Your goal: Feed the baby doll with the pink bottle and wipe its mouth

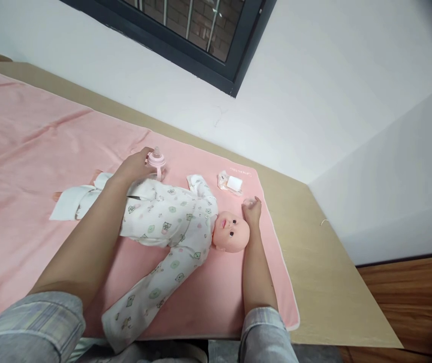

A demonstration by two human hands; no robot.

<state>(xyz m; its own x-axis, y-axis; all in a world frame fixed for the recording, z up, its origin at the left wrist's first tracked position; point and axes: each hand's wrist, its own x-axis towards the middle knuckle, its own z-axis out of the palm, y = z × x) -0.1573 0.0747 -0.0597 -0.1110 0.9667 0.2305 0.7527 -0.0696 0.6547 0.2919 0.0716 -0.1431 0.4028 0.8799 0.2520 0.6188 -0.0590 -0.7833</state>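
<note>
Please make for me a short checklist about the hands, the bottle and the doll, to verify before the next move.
1. Left hand has hold of the pink bottle: ok, fingers at its side.
2. Teat uncovered and pointing up: ok.
3. Clear cap-like piece secured: ok, in the right hand, beyond the doll's head.
4. Doll lying face up on the pink blanket: ok.
5. Small packet apart from both hands: ok, it lies on the blanket.
6. Liquid in the bottle: cannot tell, its lower part is mostly hidden.
</note>
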